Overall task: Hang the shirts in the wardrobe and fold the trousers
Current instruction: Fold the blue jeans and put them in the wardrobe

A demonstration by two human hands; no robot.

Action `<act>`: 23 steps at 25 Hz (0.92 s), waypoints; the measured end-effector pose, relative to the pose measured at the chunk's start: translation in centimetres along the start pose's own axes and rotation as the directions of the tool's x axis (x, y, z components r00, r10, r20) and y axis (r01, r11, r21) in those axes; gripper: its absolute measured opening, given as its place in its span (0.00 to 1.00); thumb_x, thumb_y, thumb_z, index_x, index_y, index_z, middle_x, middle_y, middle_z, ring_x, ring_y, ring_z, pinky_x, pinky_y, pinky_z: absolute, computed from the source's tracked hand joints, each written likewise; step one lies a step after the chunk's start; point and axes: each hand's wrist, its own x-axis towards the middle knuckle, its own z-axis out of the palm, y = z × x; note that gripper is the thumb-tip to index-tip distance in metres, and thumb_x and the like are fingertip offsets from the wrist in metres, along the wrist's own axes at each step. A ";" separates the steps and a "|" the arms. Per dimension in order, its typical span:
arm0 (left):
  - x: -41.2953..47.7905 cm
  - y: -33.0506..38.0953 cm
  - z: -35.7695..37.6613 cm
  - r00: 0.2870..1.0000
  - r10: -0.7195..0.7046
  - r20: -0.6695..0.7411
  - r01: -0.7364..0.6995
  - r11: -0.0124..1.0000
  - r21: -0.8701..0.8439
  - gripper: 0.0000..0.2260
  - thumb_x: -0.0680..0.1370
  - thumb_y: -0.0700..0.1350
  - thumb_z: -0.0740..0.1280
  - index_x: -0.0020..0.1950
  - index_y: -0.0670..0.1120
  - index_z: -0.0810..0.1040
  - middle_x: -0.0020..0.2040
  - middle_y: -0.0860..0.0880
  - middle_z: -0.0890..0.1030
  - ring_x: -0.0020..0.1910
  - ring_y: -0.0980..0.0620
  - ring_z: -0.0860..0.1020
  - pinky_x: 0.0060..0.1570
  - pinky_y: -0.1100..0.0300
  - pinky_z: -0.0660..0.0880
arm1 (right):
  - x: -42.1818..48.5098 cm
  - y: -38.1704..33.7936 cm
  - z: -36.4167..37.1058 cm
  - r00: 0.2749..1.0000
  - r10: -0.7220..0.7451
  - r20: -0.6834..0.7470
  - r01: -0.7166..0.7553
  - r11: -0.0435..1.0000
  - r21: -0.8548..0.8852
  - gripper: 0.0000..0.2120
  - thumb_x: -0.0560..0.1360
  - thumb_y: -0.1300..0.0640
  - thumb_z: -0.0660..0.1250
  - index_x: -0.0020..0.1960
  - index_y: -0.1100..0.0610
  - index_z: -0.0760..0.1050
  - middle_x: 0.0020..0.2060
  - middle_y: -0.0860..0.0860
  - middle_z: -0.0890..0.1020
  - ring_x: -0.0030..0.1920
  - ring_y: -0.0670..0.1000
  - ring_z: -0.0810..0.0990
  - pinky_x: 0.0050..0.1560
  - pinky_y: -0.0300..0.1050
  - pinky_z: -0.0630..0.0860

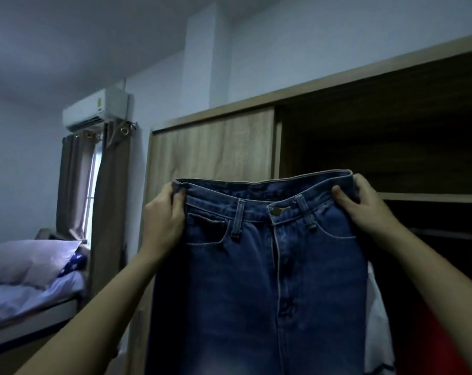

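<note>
Here the jeans (256,280) hang upright in front of the open wardrobe (215,147), held up by the waistband. The left grip (164,212) pinches one corner and the right grip (364,209) the other, thumbs on the front. The denim is probably fairly heavy, thick but limp, neither slippery nor fragile. The 2 waistband corners look the soundest hold; the hems are out of view.
</note>
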 end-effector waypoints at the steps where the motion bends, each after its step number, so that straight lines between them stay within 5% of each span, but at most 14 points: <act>1: 0.4 0.4 0.0 1.000 0.014 -0.018 -0.014 0.999 -0.032 0.09 0.81 0.41 0.58 0.46 0.40 0.76 0.37 0.44 0.78 0.37 0.47 0.75 0.35 0.61 0.59 | -0.4 -0.1 -0.4 0.999 -0.018 -0.031 0.019 0.999 0.032 0.08 0.75 0.49 0.63 0.51 0.52 0.72 0.46 0.49 0.81 0.45 0.44 0.82 0.41 0.39 0.79; 4: 1.3 0.9 0.2 0.982 -0.109 0.153 0.112 0.994 -0.013 0.16 0.82 0.46 0.54 0.35 0.47 0.70 0.33 0.50 0.74 0.36 0.48 0.72 0.32 0.58 0.59 | -1.6 -0.5 -1.1 0.999 0.026 0.031 -0.028 0.996 0.079 0.14 0.74 0.47 0.62 0.52 0.55 0.76 0.44 0.52 0.84 0.44 0.50 0.84 0.40 0.40 0.80; 6: 1.5 1.3 0.2 0.921 -0.266 0.286 0.316 0.938 -0.145 0.18 0.82 0.49 0.54 0.37 0.45 0.73 0.35 0.49 0.76 0.37 0.50 0.74 0.32 0.61 0.66 | -2.4 -0.6 -1.2 0.993 0.116 0.036 -0.120 0.982 0.143 0.14 0.75 0.48 0.62 0.48 0.58 0.78 0.39 0.53 0.85 0.40 0.51 0.84 0.35 0.38 0.79; 10: 2.0 2.4 0.9 0.675 -0.600 0.429 0.719 0.665 -0.202 0.14 0.81 0.48 0.58 0.43 0.40 0.78 0.42 0.42 0.81 0.37 0.48 0.78 0.36 0.58 0.74 | -2.8 -0.5 -1.2 0.898 0.439 -0.016 -0.435 0.894 0.110 0.15 0.76 0.47 0.64 0.43 0.58 0.80 0.39 0.55 0.84 0.37 0.52 0.83 0.36 0.42 0.77; 12: 1.6 3.3 1.7 0.581 -0.667 0.467 0.812 0.513 -0.279 0.13 0.80 0.45 0.60 0.48 0.36 0.77 0.35 0.40 0.82 0.30 0.46 0.79 0.31 0.57 0.77 | -2.9 -0.7 -0.3 0.806 0.592 -0.008 -0.577 0.788 0.216 0.17 0.77 0.46 0.63 0.44 0.60 0.78 0.40 0.57 0.83 0.36 0.53 0.82 0.34 0.43 0.77; 15: 1.4 6.5 2.9 0.613 -0.553 0.564 0.790 0.428 -0.439 0.14 0.81 0.44 0.58 0.42 0.38 0.76 0.24 0.46 0.79 0.22 0.52 0.78 0.22 0.63 0.75 | -2.0 -2.2 1.5 0.829 0.552 0.088 -0.534 0.734 0.419 0.14 0.78 0.49 0.61 0.43 0.60 0.76 0.33 0.53 0.82 0.29 0.47 0.82 0.27 0.38 0.78; 17: 1.3 9.0 3.7 0.686 -0.402 0.607 0.712 0.542 -0.446 0.17 0.82 0.47 0.56 0.44 0.39 0.77 0.30 0.45 0.81 0.27 0.51 0.80 0.27 0.61 0.76 | -1.6 -4.1 2.9 0.878 0.444 0.176 -0.473 0.756 0.452 0.11 0.79 0.54 0.60 0.46 0.61 0.76 0.37 0.53 0.82 0.34 0.46 0.82 0.31 0.36 0.80; 20: 1.0 11.6 4.3 0.701 -0.260 0.664 0.624 0.674 -0.395 0.18 0.82 0.51 0.54 0.50 0.39 0.78 0.38 0.44 0.80 0.34 0.50 0.79 0.34 0.58 0.75 | -2.0 -6.4 5.1 0.905 0.331 0.267 -0.423 0.770 0.479 0.11 0.80 0.58 0.58 0.53 0.64 0.75 0.46 0.57 0.81 0.40 0.49 0.83 0.40 0.40 0.82; 23: 0.7 12.3 3.8 0.717 -0.155 0.680 0.560 0.709 -0.429 0.16 0.80 0.52 0.59 0.52 0.42 0.79 0.42 0.45 0.83 0.38 0.49 0.82 0.38 0.58 0.78 | -2.5 -7.4 5.9 0.903 0.284 0.323 -0.420 0.745 0.518 0.25 0.81 0.45 0.50 0.62 0.63 0.73 0.55 0.59 0.79 0.48 0.52 0.83 0.49 0.44 0.81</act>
